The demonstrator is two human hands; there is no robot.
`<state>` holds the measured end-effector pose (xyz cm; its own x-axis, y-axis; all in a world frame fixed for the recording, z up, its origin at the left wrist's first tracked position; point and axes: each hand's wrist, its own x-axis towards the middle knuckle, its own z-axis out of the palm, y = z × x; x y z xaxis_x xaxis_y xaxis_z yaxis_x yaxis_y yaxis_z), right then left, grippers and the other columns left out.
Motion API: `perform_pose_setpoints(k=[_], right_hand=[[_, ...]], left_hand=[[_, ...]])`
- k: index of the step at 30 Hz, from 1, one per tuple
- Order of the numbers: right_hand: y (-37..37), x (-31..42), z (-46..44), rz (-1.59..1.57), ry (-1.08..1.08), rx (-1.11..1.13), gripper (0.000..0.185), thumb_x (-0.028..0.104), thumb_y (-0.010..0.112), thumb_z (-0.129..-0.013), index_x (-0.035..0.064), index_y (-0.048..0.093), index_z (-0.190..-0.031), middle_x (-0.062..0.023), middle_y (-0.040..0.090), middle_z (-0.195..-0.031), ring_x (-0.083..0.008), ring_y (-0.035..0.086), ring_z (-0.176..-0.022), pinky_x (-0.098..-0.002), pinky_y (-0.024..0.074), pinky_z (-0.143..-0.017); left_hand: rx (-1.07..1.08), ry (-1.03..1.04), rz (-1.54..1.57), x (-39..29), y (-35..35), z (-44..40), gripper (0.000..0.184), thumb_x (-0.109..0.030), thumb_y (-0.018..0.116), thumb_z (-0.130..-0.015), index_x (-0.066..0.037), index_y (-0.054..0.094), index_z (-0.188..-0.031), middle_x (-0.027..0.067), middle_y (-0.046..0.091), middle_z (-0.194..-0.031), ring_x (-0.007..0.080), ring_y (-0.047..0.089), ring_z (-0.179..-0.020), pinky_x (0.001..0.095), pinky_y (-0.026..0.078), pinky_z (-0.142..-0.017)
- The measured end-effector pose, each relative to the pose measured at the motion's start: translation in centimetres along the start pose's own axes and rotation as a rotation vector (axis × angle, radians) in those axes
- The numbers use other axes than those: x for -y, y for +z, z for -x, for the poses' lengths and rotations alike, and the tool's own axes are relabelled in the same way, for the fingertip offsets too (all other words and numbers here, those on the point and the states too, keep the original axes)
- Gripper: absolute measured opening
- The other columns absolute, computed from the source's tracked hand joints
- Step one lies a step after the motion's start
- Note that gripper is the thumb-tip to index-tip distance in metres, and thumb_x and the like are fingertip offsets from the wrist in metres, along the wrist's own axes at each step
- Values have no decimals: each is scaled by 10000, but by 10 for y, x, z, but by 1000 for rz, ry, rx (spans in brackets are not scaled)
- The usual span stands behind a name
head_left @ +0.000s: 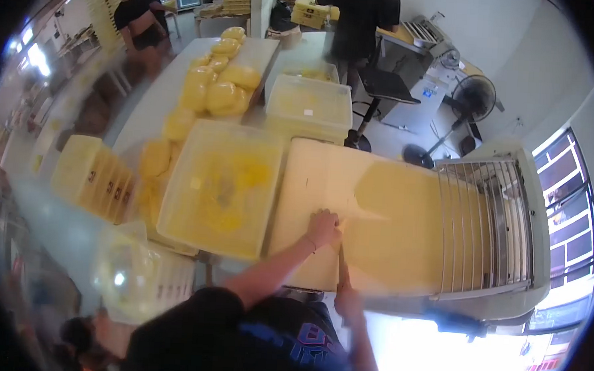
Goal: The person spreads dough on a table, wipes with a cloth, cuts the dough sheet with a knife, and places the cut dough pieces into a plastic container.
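A wide, pale yellow dough sheet [395, 238] lies on the cream-coloured bed [311, 166] of a machine with a wire guard. My left hand [323, 228] rests at the sheet's left edge, fingers curled in and seemingly closed on the dough there. Closer to my body, my right hand [349, 302] grips the handle of a knife [344, 265]. Its blade points away from me, along the left edge of the dough and just below my left hand. The blade tip is hard to make out.
The wire guard [469, 228] covers the bed's right end. Left of the bed stands a translucent plastic tub [174, 213] with yellow residue. Beyond it, several yellow dough lumps [224, 98] lie on a long table [154, 91]. A fan [475, 97] and other people are farther back.
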<state>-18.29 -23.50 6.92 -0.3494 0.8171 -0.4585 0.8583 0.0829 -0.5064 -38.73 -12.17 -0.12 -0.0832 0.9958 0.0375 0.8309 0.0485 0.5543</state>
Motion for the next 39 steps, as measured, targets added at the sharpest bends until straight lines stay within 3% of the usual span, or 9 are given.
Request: perform_pose_setpoints(k=[6, 8, 11, 16, 19, 22, 25, 31, 39], right_hand=[[-39, -30, 31, -303, -33, 84, 556, 170, 419, -970, 218, 239, -1494, -111, 564, -689, -183, 545, -534, -370, 466, -489], [-64, -17, 33, -355, 104, 36, 527, 154, 412, -975, 224, 283, -1481, -104, 590, -704, -221, 563, -553, -391, 504, -540], [-79, -18, 8, -456, 109, -27, 530, 121, 427, -960, 185, 310, -1472, -243, 486, -1336, -355, 487, -1220, -422, 379, -1006], [-62, -38, -23, -220, -235, -204, 544, 135, 427, -964, 221, 297, -1486, -40, 445, -676, -126, 428, -520, -288, 411, -467], [-56, -30, -26, -269, -283, -170, 546, 131, 432, -961, 223, 304, -1484, -34, 437, -662, -117, 424, -514, -286, 411, -473], [-62, -15, -25, -324, -232, -109, 546, 129, 435, -958, 219, 310, -1482, -35, 442, -665, -119, 424, -508, -292, 410, -480], [-63, -4, -27, -320, -229, -70, 544, 126, 431, -956, 209, 310, -1480, -61, 472, -687, -136, 434, -512, -311, 423, -507], [-46, -7, -45, -126, -412, -140, 536, 140, 429, -957, 189, 299, -1475, -239, 619, -890, -327, 597, -706, -426, 479, -729], [-9, 30, -68, 56, -259, 136, 557, 169, 409, -970, 257, 234, -1492, -283, 630, -940, -440, 631, -812, -463, 498, -752]], left_hand=[[-307, 67, 423, 1, -12, 29, 219, -143, 638, -827, -60, 516, -990, 133, 594, -720, 294, 596, -650, 404, 465, -564], [-412, -208, 856, -1, -16, 46, 217, -104, 633, -848, -59, 516, -1025, 94, 574, -709, 198, 587, -669, 345, 462, -564], [-468, -225, 1060, 16, 11, 70, 251, -97, 656, -847, -52, 516, -1051, 51, 537, -725, 118, 529, -670, 292, 436, -551], [-427, -439, 747, 23, 2, 92, 279, -134, 704, -829, -61, 525, -1031, -4, 472, -709, 76, 447, -624, 241, 375, -523], [-490, -480, 778, 30, 3, 88, 296, -149, 730, -806, -67, 538, -1015, -10, 466, -701, 82, 453, -619, 240, 370, -518], [-432, -573, 937, 1, -27, 91, 308, -145, 749, -778, -53, 555, -998, 34, 540, -723, 131, 526, -639, 274, 424, -547], [-530, -177, 449, 14, -16, 93, 305, -130, 748, -760, -36, 574, -992, 93, 623, -795, 222, 608, -699, 322, 489, -622], [-537, -142, 180, 19, -20, 101, 294, -94, 702, -709, -17, 610, -977, 160, 642, -928, 355, 603, -863, 422, 487, -770], [-382, -243, 131, 18, -26, 101, 342, -173, 752, -694, 0, 626, -961, 190, 625, -929, 352, 591, -915, 423, 471, -809]])
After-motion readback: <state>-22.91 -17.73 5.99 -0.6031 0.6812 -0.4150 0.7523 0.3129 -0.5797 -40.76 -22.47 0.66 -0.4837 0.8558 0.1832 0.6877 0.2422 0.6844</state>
